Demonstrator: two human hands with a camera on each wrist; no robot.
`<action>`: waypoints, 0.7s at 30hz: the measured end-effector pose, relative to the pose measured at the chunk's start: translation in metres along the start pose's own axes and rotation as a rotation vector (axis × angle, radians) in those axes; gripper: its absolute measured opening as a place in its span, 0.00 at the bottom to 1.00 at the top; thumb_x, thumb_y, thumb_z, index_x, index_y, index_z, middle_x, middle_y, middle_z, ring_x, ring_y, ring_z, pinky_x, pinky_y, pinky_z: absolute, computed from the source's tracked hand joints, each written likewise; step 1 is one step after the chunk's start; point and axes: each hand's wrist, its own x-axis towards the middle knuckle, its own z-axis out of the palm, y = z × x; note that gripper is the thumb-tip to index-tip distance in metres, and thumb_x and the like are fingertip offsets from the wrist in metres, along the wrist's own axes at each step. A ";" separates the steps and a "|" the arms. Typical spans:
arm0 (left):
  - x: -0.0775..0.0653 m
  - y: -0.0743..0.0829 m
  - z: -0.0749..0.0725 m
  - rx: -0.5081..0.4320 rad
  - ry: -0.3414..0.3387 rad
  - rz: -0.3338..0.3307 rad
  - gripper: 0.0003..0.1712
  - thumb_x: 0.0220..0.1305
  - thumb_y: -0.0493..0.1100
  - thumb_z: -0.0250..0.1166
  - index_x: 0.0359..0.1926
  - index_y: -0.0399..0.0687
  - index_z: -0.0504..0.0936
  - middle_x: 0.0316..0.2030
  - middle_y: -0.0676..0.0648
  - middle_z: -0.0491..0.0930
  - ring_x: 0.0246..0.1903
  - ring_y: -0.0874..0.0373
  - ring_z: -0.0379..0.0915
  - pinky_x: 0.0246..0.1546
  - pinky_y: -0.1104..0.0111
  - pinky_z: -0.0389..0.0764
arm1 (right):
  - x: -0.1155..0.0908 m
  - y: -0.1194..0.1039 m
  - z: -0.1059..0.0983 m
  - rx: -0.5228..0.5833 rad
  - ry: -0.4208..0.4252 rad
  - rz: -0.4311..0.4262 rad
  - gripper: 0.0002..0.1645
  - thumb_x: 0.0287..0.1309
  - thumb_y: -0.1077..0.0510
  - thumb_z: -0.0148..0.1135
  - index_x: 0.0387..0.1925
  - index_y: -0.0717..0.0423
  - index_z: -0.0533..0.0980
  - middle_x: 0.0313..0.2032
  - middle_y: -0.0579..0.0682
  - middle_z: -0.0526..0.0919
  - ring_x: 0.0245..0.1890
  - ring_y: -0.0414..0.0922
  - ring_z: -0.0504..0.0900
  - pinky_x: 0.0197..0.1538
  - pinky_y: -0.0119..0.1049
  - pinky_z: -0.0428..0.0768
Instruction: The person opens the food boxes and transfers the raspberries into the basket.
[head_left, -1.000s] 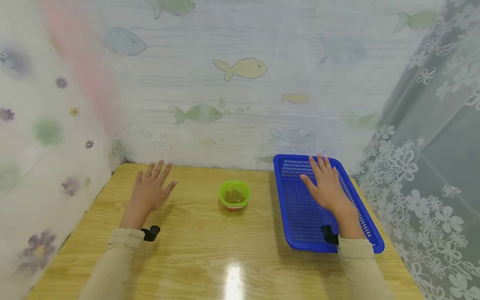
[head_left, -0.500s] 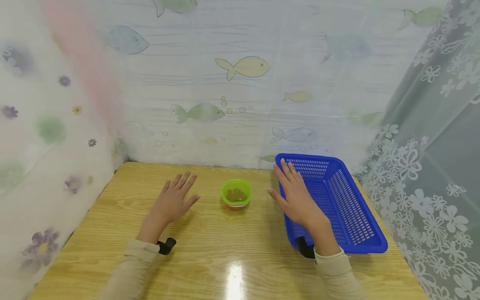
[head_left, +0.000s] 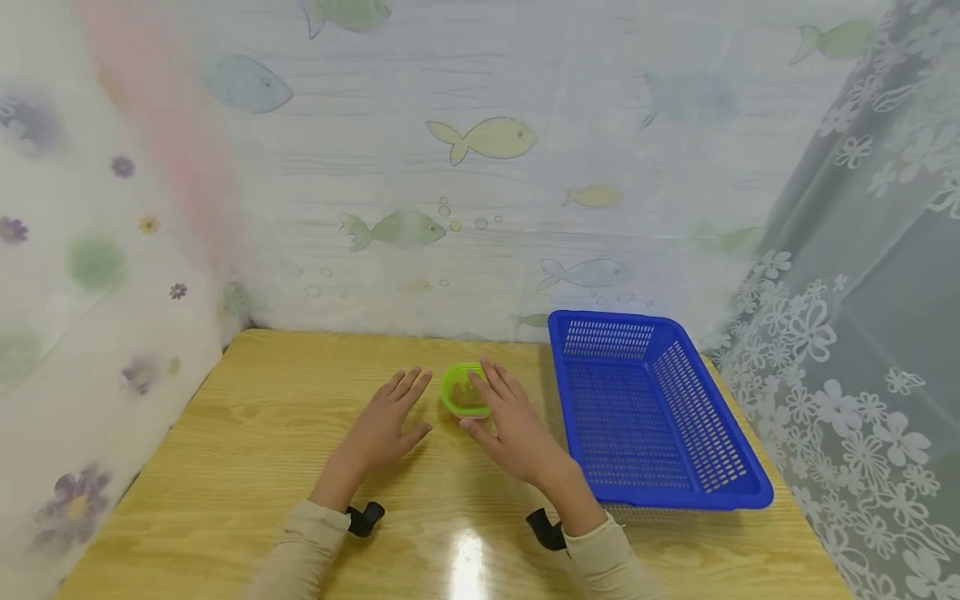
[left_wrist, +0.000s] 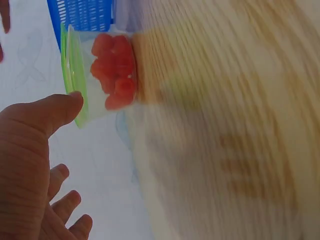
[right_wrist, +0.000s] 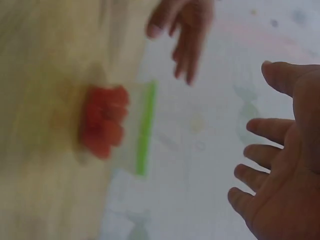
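A small clear food container [head_left: 463, 396] with a green lid stands on the wooden table. Through its side, red chunks [left_wrist: 114, 70] show in the left wrist view; their kind cannot be told. My left hand [head_left: 381, 429] hovers just left of the container, fingers spread and apart from it. On the other side, my right hand [head_left: 520, 429] reaches over the container's right edge in the head view, covering part of the lid. In the right wrist view, a gap separates the right fingertips [right_wrist: 254, 125] from the lid. Neither hand holds anything.
A blue perforated plastic basket [head_left: 630, 417] stands on the right of the table [head_left: 247, 433]. Behind the table hangs a fish-print sheet [head_left: 480, 183], and a lace curtain [head_left: 862, 400] hangs along the right side.
Both hands have moved inward toward the container, the left one rightward and the right one leftward from over the basket. The container and basket have stayed in place.
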 end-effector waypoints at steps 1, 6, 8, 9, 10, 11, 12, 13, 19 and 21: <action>0.000 0.002 0.002 -0.018 0.011 0.000 0.49 0.67 0.48 0.70 0.80 0.45 0.55 0.77 0.35 0.56 0.75 0.32 0.51 0.71 0.37 0.60 | 0.001 0.001 0.007 -0.008 -0.004 0.001 0.41 0.75 0.43 0.54 0.79 0.56 0.55 0.80 0.57 0.47 0.80 0.58 0.46 0.79 0.58 0.51; 0.002 0.007 0.012 -0.130 0.063 -0.032 0.51 0.63 0.42 0.74 0.79 0.39 0.55 0.76 0.33 0.57 0.75 0.31 0.51 0.71 0.37 0.61 | 0.006 0.010 0.034 -0.021 0.020 0.014 0.39 0.75 0.46 0.56 0.78 0.56 0.58 0.79 0.59 0.52 0.79 0.61 0.50 0.78 0.58 0.55; 0.004 0.008 0.016 -0.163 0.074 -0.047 0.52 0.62 0.41 0.74 0.79 0.37 0.54 0.76 0.32 0.57 0.75 0.31 0.51 0.71 0.38 0.62 | 0.008 0.015 0.041 -0.015 0.041 0.017 0.37 0.74 0.48 0.58 0.77 0.56 0.61 0.79 0.59 0.54 0.78 0.62 0.52 0.78 0.59 0.56; 0.004 0.009 0.018 -0.181 0.079 -0.054 0.52 0.62 0.40 0.74 0.79 0.36 0.53 0.76 0.32 0.57 0.75 0.32 0.51 0.71 0.39 0.62 | 0.009 0.017 0.044 -0.014 0.049 0.023 0.37 0.74 0.49 0.58 0.77 0.56 0.61 0.79 0.58 0.55 0.78 0.61 0.52 0.78 0.59 0.56; 0.005 0.010 0.020 -0.197 0.086 -0.060 0.52 0.62 0.39 0.74 0.79 0.35 0.53 0.76 0.32 0.57 0.75 0.31 0.52 0.71 0.39 0.62 | 0.010 0.019 0.047 -0.010 0.060 0.024 0.36 0.74 0.50 0.59 0.76 0.56 0.63 0.78 0.58 0.56 0.78 0.61 0.53 0.78 0.59 0.57; 0.005 0.011 0.021 -0.212 0.088 -0.070 0.53 0.61 0.39 0.74 0.79 0.35 0.53 0.76 0.32 0.57 0.75 0.32 0.52 0.71 0.39 0.62 | 0.011 0.022 0.050 -0.005 0.071 0.023 0.35 0.73 0.51 0.60 0.75 0.57 0.64 0.78 0.58 0.57 0.78 0.61 0.53 0.78 0.60 0.56; 0.005 0.012 0.023 -0.235 0.088 -0.083 0.53 0.61 0.38 0.74 0.79 0.35 0.52 0.76 0.32 0.57 0.75 0.32 0.52 0.71 0.40 0.63 | 0.012 0.024 0.052 -0.003 0.084 0.016 0.34 0.72 0.52 0.61 0.74 0.58 0.65 0.77 0.58 0.59 0.77 0.61 0.54 0.77 0.61 0.57; 0.005 0.013 0.024 -0.263 0.089 -0.097 0.54 0.61 0.37 0.74 0.79 0.35 0.52 0.76 0.32 0.57 0.75 0.33 0.51 0.71 0.39 0.63 | 0.014 0.026 0.055 -0.004 0.095 0.010 0.33 0.71 0.53 0.62 0.73 0.58 0.67 0.76 0.59 0.60 0.77 0.62 0.55 0.77 0.62 0.57; 0.006 0.018 0.031 -0.460 0.075 -0.181 0.56 0.62 0.36 0.73 0.80 0.38 0.47 0.77 0.32 0.54 0.76 0.34 0.48 0.73 0.39 0.58 | 0.022 0.044 0.065 -0.038 0.133 -0.022 0.31 0.66 0.56 0.66 0.68 0.59 0.73 0.72 0.60 0.68 0.74 0.63 0.60 0.75 0.64 0.58; 0.007 0.018 0.033 -0.509 0.076 -0.203 0.56 0.62 0.37 0.74 0.81 0.39 0.47 0.77 0.33 0.54 0.76 0.34 0.49 0.74 0.39 0.58 | 0.024 0.048 0.065 -0.024 0.120 -0.018 0.31 0.65 0.56 0.66 0.67 0.59 0.73 0.72 0.60 0.68 0.75 0.63 0.60 0.75 0.64 0.58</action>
